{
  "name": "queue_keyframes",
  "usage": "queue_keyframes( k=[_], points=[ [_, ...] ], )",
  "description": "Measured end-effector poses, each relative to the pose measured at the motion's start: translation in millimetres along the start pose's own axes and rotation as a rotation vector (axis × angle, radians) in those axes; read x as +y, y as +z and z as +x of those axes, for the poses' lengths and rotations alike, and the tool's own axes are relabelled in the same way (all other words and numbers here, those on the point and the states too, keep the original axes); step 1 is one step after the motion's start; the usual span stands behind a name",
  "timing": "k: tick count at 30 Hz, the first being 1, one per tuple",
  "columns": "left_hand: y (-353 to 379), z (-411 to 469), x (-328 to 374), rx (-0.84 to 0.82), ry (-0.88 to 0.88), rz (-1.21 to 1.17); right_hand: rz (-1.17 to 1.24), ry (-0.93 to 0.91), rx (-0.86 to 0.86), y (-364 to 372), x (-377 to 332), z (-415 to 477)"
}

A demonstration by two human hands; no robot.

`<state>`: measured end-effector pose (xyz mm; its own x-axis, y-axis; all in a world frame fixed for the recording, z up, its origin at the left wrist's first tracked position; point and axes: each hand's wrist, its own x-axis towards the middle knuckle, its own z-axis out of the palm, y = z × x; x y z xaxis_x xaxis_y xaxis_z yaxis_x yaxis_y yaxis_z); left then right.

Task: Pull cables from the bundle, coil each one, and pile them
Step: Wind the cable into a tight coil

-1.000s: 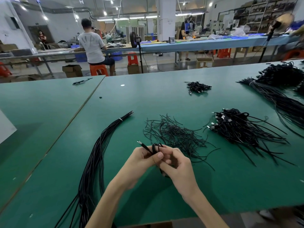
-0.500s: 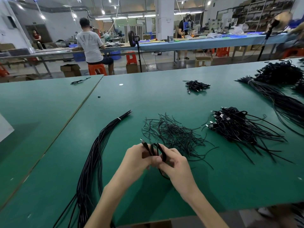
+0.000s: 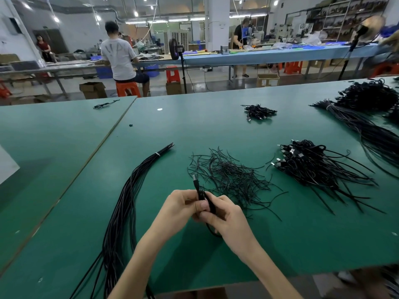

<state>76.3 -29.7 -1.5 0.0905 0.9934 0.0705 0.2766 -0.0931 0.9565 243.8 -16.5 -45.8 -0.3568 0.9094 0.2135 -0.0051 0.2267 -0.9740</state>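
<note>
Both hands meet above the front of the green table [image 3: 302, 244], the left hand [image 3: 183, 203] and right hand [image 3: 228, 221] touching and clamped together on one black cable [image 3: 201, 193] folded into a tight coil, its plug poking up past the left thumb and a loop drooping under the right palm. Just left of the forearms the long bundle [image 3: 127, 203], cinched by a pale band near its far tip, curves down the table to the near edge, where loose strands fan out. Just beyond the knuckles lies a scatter of short ties [image 3: 233, 180], its nearest strands close to the right hand. Well to the right sits the pile [image 3: 313, 167] of coiled cables, tails splayed toward the front edge. A broad strip of green top shows between the hands and the near edge, and another between the ties and the pile. A seam [image 3: 103, 145] to the left of the bundle divides this table from its neighbour.
</note>
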Motion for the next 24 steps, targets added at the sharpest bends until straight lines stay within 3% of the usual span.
queue_keyframes(
  k=[6,13,18,24],
  points=[
    [3,-1,3,0.036,-0.011,0.063,-0.118,-0.030,0.058,1,2,0],
    [2,0,2,0.130,-0.013,0.138,-0.068,-0.009,0.043,0,3,1],
    [4,0,-1,0.274,-0.123,-0.046,-0.127,-0.028,0.037,1,1,1],
    [6,-1,-7,0.181,-0.027,0.039,-0.229,-0.053,0.051,2,4,3]
  ],
)
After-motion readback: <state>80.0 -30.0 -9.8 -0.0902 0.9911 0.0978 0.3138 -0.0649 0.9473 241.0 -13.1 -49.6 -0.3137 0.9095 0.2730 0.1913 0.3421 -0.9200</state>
